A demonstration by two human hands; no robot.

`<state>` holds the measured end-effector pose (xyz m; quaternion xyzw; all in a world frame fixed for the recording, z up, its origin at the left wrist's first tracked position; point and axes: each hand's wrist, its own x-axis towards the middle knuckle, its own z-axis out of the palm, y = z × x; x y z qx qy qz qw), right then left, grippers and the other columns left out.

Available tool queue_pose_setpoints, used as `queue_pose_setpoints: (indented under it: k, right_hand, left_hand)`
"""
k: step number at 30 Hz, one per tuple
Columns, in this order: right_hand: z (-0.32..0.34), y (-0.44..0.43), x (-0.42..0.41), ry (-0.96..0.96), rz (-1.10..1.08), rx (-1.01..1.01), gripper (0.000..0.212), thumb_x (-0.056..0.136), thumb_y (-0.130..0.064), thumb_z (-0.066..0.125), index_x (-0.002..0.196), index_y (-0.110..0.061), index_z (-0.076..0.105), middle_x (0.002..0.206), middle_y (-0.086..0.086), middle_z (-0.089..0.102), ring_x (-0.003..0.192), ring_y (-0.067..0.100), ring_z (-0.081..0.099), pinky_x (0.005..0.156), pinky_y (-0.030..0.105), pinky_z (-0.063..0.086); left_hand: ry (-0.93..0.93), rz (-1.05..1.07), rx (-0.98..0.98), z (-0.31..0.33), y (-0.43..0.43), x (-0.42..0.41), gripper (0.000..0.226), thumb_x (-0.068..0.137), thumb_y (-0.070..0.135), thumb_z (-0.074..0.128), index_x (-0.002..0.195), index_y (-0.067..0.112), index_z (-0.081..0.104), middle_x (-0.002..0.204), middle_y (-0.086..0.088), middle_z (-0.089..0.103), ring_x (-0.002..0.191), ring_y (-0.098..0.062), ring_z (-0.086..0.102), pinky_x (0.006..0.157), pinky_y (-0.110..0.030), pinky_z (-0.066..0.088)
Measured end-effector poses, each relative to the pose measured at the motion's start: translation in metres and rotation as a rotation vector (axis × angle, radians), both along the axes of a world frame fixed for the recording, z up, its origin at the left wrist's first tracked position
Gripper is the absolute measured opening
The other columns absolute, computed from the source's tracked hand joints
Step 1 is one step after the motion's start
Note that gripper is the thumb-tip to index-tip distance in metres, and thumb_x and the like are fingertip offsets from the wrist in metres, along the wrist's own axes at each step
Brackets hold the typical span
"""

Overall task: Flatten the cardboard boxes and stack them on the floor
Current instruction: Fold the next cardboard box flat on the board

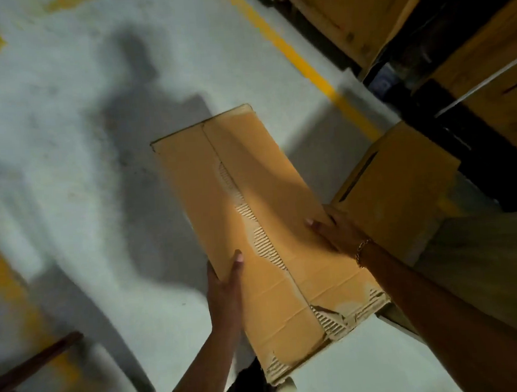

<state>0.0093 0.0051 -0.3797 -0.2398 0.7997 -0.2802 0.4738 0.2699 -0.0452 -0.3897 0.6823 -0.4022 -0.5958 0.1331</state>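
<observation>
a long cardboard box (253, 226) is held in the air above the grey floor (64, 148), one long side in each of the hands, likely so its length does not swing: the left hand (225, 285) clasps the left edge, thumb on top and fingers hidden beneath, while the right hand (330, 229) curls over the right edge; the top seam shows torn paper where tape seems stripped, so it looks ready to be pressed flat, though whether it is already collapsed i cannot tell; a second box (397, 183) stands just beside it on the right, probably awaiting its turn
</observation>
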Motion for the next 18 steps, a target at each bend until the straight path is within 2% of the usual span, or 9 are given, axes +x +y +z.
queue_pose_setpoints:
  k: [1, 3, 6, 8, 9, 12, 14, 15, 18]
  right_hand:
    - [0.037, 0.005, 0.001, -0.001, -0.020, -0.003, 0.044, 0.088, -0.038, 0.069, 0.127, -0.021, 0.060, 0.116, -0.005, 0.068, 0.099, 0.003, 0.063, 0.093, 0.020, 0.050]
    - [0.108, 0.019, -0.004, 0.026, -0.083, 0.017, 0.048, 0.088, -0.045, 0.067, 0.130, -0.024, 0.058, 0.120, -0.003, 0.066, 0.106, 0.013, 0.063, 0.095, 0.031, 0.050]
    - [0.215, 0.044, -0.015, 0.091, -0.182, 0.109, 0.075, 0.082, -0.066, 0.061, 0.144, -0.028, 0.043, 0.136, 0.003, 0.053, 0.127, 0.029, 0.049, 0.103, 0.037, 0.039]
    - [0.282, 0.068, -0.020, 0.103, -0.252, 0.064, 0.087, 0.074, -0.077, 0.057, 0.146, -0.031, 0.040, 0.144, 0.002, 0.049, 0.131, 0.027, 0.046, 0.107, 0.039, 0.036]
    - [0.312, 0.080, -0.022, 0.103, -0.280, -0.011, 0.085, 0.070, -0.079, 0.056, 0.143, -0.037, 0.043, 0.141, -0.005, 0.053, 0.128, 0.023, 0.051, 0.106, 0.038, 0.038]
    - [0.388, 0.125, -0.033, 0.082, -0.395, -0.219, 0.068, 0.071, -0.072, 0.061, 0.133, -0.047, 0.049, 0.122, -0.021, 0.065, 0.112, 0.007, 0.061, 0.101, 0.039, 0.047]
    - [0.430, 0.158, -0.040, 0.122, -0.478, -0.270, 0.071, 0.074, -0.070, 0.063, 0.139, -0.050, 0.042, 0.126, -0.022, 0.061, 0.113, 0.006, 0.060, 0.100, 0.041, 0.048]
    - [0.449, 0.175, -0.042, 0.147, -0.523, -0.298, 0.071, 0.077, -0.067, 0.064, 0.141, -0.050, 0.039, 0.127, -0.021, 0.060, 0.112, 0.005, 0.060, 0.099, 0.041, 0.049]
    - [0.497, 0.236, -0.045, 0.206, -0.664, -0.410, 0.060, 0.086, -0.050, 0.065, 0.141, -0.043, 0.043, 0.123, -0.019, 0.063, 0.107, 0.006, 0.063, 0.095, 0.038, 0.052]
  left_hand:
    - [-0.007, -0.028, -0.012, 0.035, -0.003, -0.002, 0.079, 0.078, 0.073, 0.061, 0.144, 0.041, 0.034, 0.127, 0.004, 0.056, 0.103, -0.024, 0.060, 0.084, -0.039, 0.049]
    - [-0.027, -0.094, -0.068, 0.104, -0.011, -0.011, 0.077, 0.079, 0.071, 0.060, 0.145, 0.039, 0.037, 0.130, 0.004, 0.057, 0.109, -0.025, 0.059, 0.092, -0.040, 0.047]
    - [-0.037, -0.192, -0.158, 0.205, -0.022, -0.033, 0.063, 0.082, 0.065, 0.063, 0.137, 0.038, 0.049, 0.121, 0.010, 0.063, 0.112, -0.022, 0.061, 0.090, -0.034, 0.046]
    - [-0.018, -0.308, -0.204, 0.269, -0.026, -0.050, 0.062, 0.079, 0.074, 0.059, 0.132, 0.043, 0.051, 0.113, 0.015, 0.063, 0.107, -0.020, 0.063, 0.090, -0.036, 0.050]
    - [-0.007, -0.377, -0.237, 0.297, -0.030, -0.060, 0.065, 0.076, 0.080, 0.056, 0.130, 0.045, 0.051, 0.112, 0.016, 0.064, 0.105, -0.020, 0.064, 0.093, -0.040, 0.052]
    - [0.010, -0.556, -0.337, 0.373, -0.035, -0.097, 0.082, 0.066, 0.090, 0.049, 0.130, 0.039, 0.055, 0.118, 0.007, 0.068, 0.110, -0.024, 0.064, 0.097, -0.043, 0.049]
    - [0.023, -0.666, -0.401, 0.418, -0.030, -0.126, 0.093, 0.065, 0.091, 0.050, 0.138, 0.033, 0.050, 0.130, 0.000, 0.063, 0.120, -0.027, 0.058, 0.101, -0.040, 0.045]
    - [0.072, -0.708, -0.432, 0.438, -0.023, -0.141, 0.097, 0.063, 0.092, 0.051, 0.139, 0.032, 0.050, 0.132, 0.004, 0.062, 0.122, -0.025, 0.057, 0.101, -0.038, 0.044]
    - [0.196, -0.815, -0.515, 0.493, 0.014, -0.188, 0.080, 0.064, 0.084, 0.058, 0.127, 0.034, 0.059, 0.115, 0.013, 0.063, 0.118, -0.023, 0.059, 0.094, -0.035, 0.046]
